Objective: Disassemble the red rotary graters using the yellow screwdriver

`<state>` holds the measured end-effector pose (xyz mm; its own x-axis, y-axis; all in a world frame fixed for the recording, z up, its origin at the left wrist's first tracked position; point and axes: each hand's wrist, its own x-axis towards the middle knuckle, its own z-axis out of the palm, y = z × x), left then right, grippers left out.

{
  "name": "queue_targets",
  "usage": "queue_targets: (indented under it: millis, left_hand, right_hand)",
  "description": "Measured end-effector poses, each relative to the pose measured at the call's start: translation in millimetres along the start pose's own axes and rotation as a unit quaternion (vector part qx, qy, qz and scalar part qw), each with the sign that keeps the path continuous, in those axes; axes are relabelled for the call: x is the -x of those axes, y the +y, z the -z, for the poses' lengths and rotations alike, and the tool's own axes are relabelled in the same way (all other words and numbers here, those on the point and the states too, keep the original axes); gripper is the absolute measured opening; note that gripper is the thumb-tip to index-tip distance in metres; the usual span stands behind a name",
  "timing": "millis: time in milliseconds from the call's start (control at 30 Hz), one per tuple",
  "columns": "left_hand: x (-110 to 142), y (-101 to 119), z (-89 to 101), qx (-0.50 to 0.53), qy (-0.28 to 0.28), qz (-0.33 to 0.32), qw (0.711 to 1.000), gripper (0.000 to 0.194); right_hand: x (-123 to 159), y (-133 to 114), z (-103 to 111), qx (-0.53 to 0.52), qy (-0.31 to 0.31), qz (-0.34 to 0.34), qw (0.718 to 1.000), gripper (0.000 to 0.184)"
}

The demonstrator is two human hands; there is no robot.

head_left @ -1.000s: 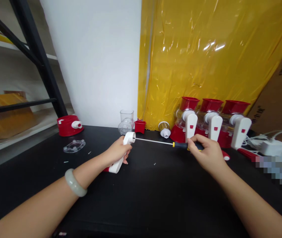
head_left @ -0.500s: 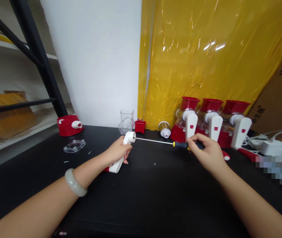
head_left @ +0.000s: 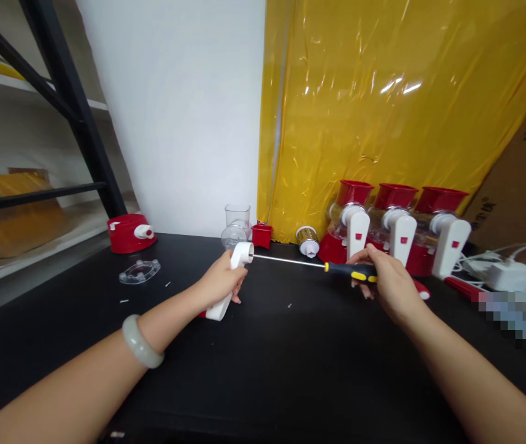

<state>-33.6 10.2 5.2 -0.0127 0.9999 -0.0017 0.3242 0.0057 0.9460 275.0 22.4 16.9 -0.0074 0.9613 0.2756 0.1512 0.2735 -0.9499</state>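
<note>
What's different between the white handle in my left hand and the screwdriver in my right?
The white handle is mostly plain white; the screwdriver has a dark grip with yellow patches.
The white handle is steeply tilted; the screwdriver lies close to level.
The white handle is broad; the screwdriver narrows to a thin metal shaft.
Both are being held.

Shiny metal screwdriver shaft (head_left: pixel 290 261), smooth plastic crank (head_left: pixel 241 254)
</note>
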Motion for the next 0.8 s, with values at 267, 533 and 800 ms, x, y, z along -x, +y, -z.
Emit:
queue_targets:
  millis: [267, 533, 800]
  left_hand:
    - [1.2, 1.3, 0.2, -0.025, 0.011, -0.005, 1.0, 0.025]
    - [-0.8, 0.3, 1.6, -0.014, 0.01, -0.01, 1.0, 0.025]
    - [-2.4, -2.5, 2.7, 0.014, -0.008, 0.011, 1.0, 0.029]
  right_hand:
    - [2.9, -3.0, -0.1, 0.096, 0.027, 0.006, 0.995, 0.043]
    - [2.2, 2.7, 1.6, 0.137, 0.026, 0.033, 0.99, 0.036]
    - [3.1, 0.3, 2.1, 0.168, 0.028, 0.065, 0.983, 0.034]
